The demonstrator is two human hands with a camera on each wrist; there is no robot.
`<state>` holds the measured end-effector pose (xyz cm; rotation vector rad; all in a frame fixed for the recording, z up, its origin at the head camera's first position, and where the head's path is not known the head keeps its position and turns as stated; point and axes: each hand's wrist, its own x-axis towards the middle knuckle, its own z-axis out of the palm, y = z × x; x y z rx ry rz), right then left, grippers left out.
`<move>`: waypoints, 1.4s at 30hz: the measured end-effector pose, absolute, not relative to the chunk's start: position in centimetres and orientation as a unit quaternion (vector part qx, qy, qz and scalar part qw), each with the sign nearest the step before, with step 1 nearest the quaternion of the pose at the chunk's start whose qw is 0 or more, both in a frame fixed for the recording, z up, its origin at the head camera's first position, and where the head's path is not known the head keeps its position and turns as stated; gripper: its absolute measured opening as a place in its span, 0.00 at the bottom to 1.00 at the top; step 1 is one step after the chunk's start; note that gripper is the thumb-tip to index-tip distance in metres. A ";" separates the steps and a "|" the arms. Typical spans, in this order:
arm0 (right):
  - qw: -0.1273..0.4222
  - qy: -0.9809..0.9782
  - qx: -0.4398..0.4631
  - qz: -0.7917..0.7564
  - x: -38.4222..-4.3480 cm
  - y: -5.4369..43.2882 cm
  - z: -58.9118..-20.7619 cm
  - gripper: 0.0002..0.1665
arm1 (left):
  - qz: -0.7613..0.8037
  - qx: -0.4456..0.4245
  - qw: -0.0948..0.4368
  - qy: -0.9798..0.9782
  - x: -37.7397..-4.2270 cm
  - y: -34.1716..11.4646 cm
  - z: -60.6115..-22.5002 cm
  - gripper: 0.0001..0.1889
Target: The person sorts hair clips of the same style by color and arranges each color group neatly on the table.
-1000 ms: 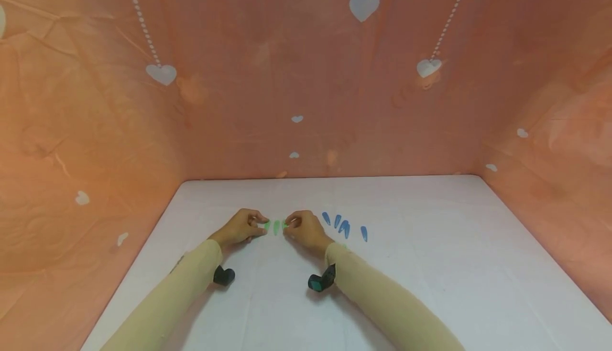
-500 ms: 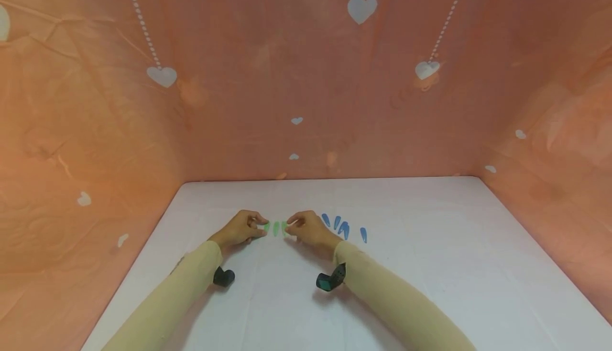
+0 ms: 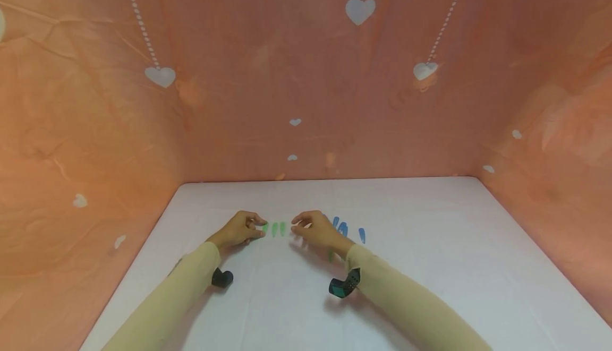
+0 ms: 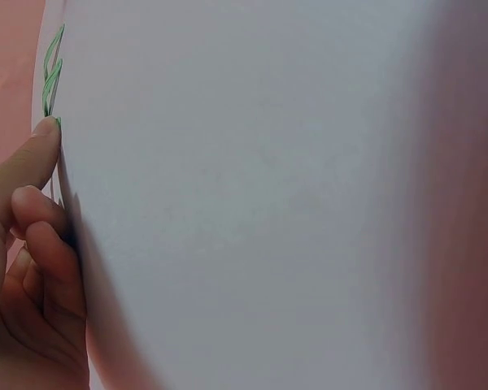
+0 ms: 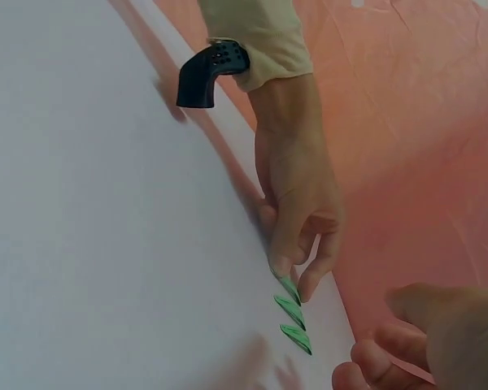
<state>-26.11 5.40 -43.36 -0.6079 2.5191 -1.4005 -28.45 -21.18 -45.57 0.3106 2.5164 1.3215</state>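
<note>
Green pieces (image 3: 274, 229) lie in a row just below mid-frame — an aligning step, I'd judge — with left hand (image 3: 241, 227) pinching the leftmost, right hand (image 3: 317, 230) empty, fingers parted, next probably calling for a gentle release.

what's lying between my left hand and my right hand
Two green pieces lie side by side on the table; your left hand pinches a third piece. The head view shows this.
</note>
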 end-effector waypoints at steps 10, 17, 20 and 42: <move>0.080 0.847 -0.238 -0.468 -25.1 7.0 -42.2 0.17 | 0.457 0.104 0.146 0.872 -28.4 -21.3 -45.4 0.17; 0.068 0.853 -0.239 -0.458 -24.4 8.4 -41.5 0.17 | 0.466 0.107 0.149 0.866 -28.4 -21.3 -45.5 0.17; 0.063 0.855 -0.240 -0.455 -24.2 9.0 -41.4 0.17 | 0.467 0.110 0.149 0.865 -28.3 -21.3 -45.4 0.17; 0.058 0.851 -0.250 -0.459 -22.1 14.2 -43.5 0.16 | 0.466 0.123 0.141 0.865 -28.3 -21.5 -45.4 0.20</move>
